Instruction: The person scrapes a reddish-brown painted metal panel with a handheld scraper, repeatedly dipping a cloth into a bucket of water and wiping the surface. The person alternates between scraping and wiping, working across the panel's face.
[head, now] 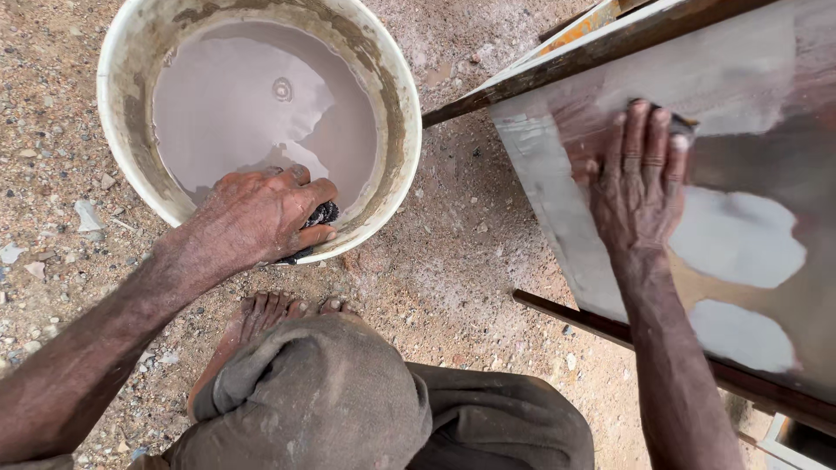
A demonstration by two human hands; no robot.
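Two bare hands are at work over gravelly ground, seen from above. Far left, pale stone chips [87, 215] lie scattered in the grit. Next comes the white plastic bucket [261, 122], its inner wall smeared with brown, filled with cloudy grey-brown water [252, 104] with a small ripple ring near the middle. At the bucket's near rim sits the left hand [261, 218], fingers curled tight around a dark wet rag [320, 215]; only a black bunched corner pokes out between thumb and fingers, right over the rim and just touching the water's edge. Below it, the person's bare foot [261, 315] is planted on the sand, toes pointing toward the bucket, with a knee in grey dusty trousers [331, 392] covering most of it. Moving right, bare sandy ground separates the bucket from a framed wooden panel [749, 174], its dark wooden edge [557, 74] running diagonally and its face coated in streaky whitish-grey filler with paler patches. On that face lies the right hand [640, 187], fingers stretched flat and close together, pressing down on a dark sanding pad [684, 122]; just one corner peeks out past the fingertips. Hand and pad are flush against the panel surface, above the pale patches.
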